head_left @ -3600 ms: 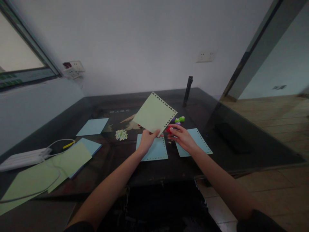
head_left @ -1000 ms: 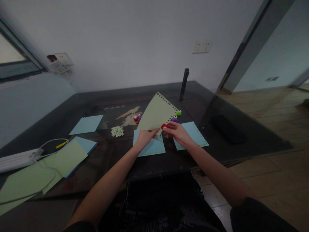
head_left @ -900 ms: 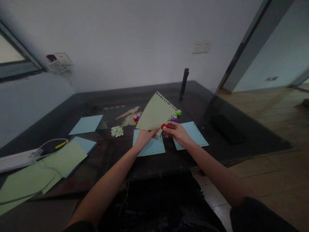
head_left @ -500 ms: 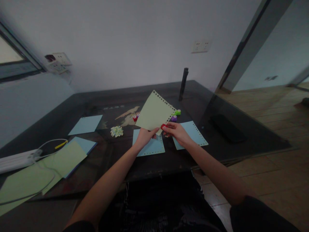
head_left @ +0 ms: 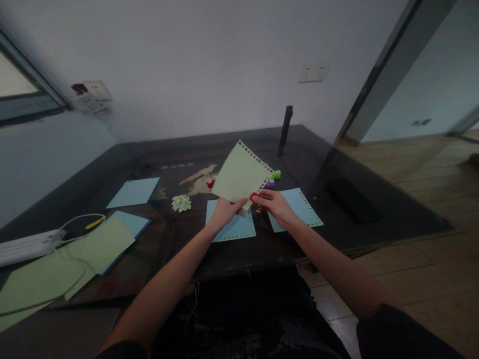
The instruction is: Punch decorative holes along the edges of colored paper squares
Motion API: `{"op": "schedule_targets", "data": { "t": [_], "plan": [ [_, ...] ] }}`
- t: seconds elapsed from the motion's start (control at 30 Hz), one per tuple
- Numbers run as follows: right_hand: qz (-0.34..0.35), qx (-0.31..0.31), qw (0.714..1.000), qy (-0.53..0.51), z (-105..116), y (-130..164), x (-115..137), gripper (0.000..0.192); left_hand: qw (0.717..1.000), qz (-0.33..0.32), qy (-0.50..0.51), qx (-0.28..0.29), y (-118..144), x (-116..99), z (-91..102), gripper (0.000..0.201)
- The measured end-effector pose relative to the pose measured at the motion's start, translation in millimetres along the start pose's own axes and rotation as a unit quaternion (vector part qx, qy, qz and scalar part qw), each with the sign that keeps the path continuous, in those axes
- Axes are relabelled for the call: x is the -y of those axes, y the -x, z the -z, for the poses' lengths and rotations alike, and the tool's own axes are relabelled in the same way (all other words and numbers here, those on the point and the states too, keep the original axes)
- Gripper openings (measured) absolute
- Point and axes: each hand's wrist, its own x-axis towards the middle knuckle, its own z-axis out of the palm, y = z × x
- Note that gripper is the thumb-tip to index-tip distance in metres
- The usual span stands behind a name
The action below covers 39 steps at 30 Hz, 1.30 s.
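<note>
A power strip [head_left: 22, 246] and paper scraps [head_left: 181, 202] lie on the dark table [head_left: 374, 189].

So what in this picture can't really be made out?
- Small red punch tool: head view, mostly hidden by the right hand and the pale green punched paper sheet.
- Pile of tiny paper cut-outs: too small for shapes.
- Left hand: fingertips behind the sheet.
- Pale green sheets at the left: cut off by the edge.

Red punch [head_left: 254, 196] mostly hidden behind green sheet [head_left: 241, 174]
</note>
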Motion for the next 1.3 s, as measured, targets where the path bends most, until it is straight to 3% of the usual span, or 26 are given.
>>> {"op": "schedule_targets", "data": {
  "t": [1.3],
  "plan": [
    [0.034, -0.005, 0.999, -0.022, 0.0, -0.7, -3.1, 0.027, 1.0, 0.005, -0.006, -0.013, 5.5, -6.7, -6.0, 0.015]
  ]
}}
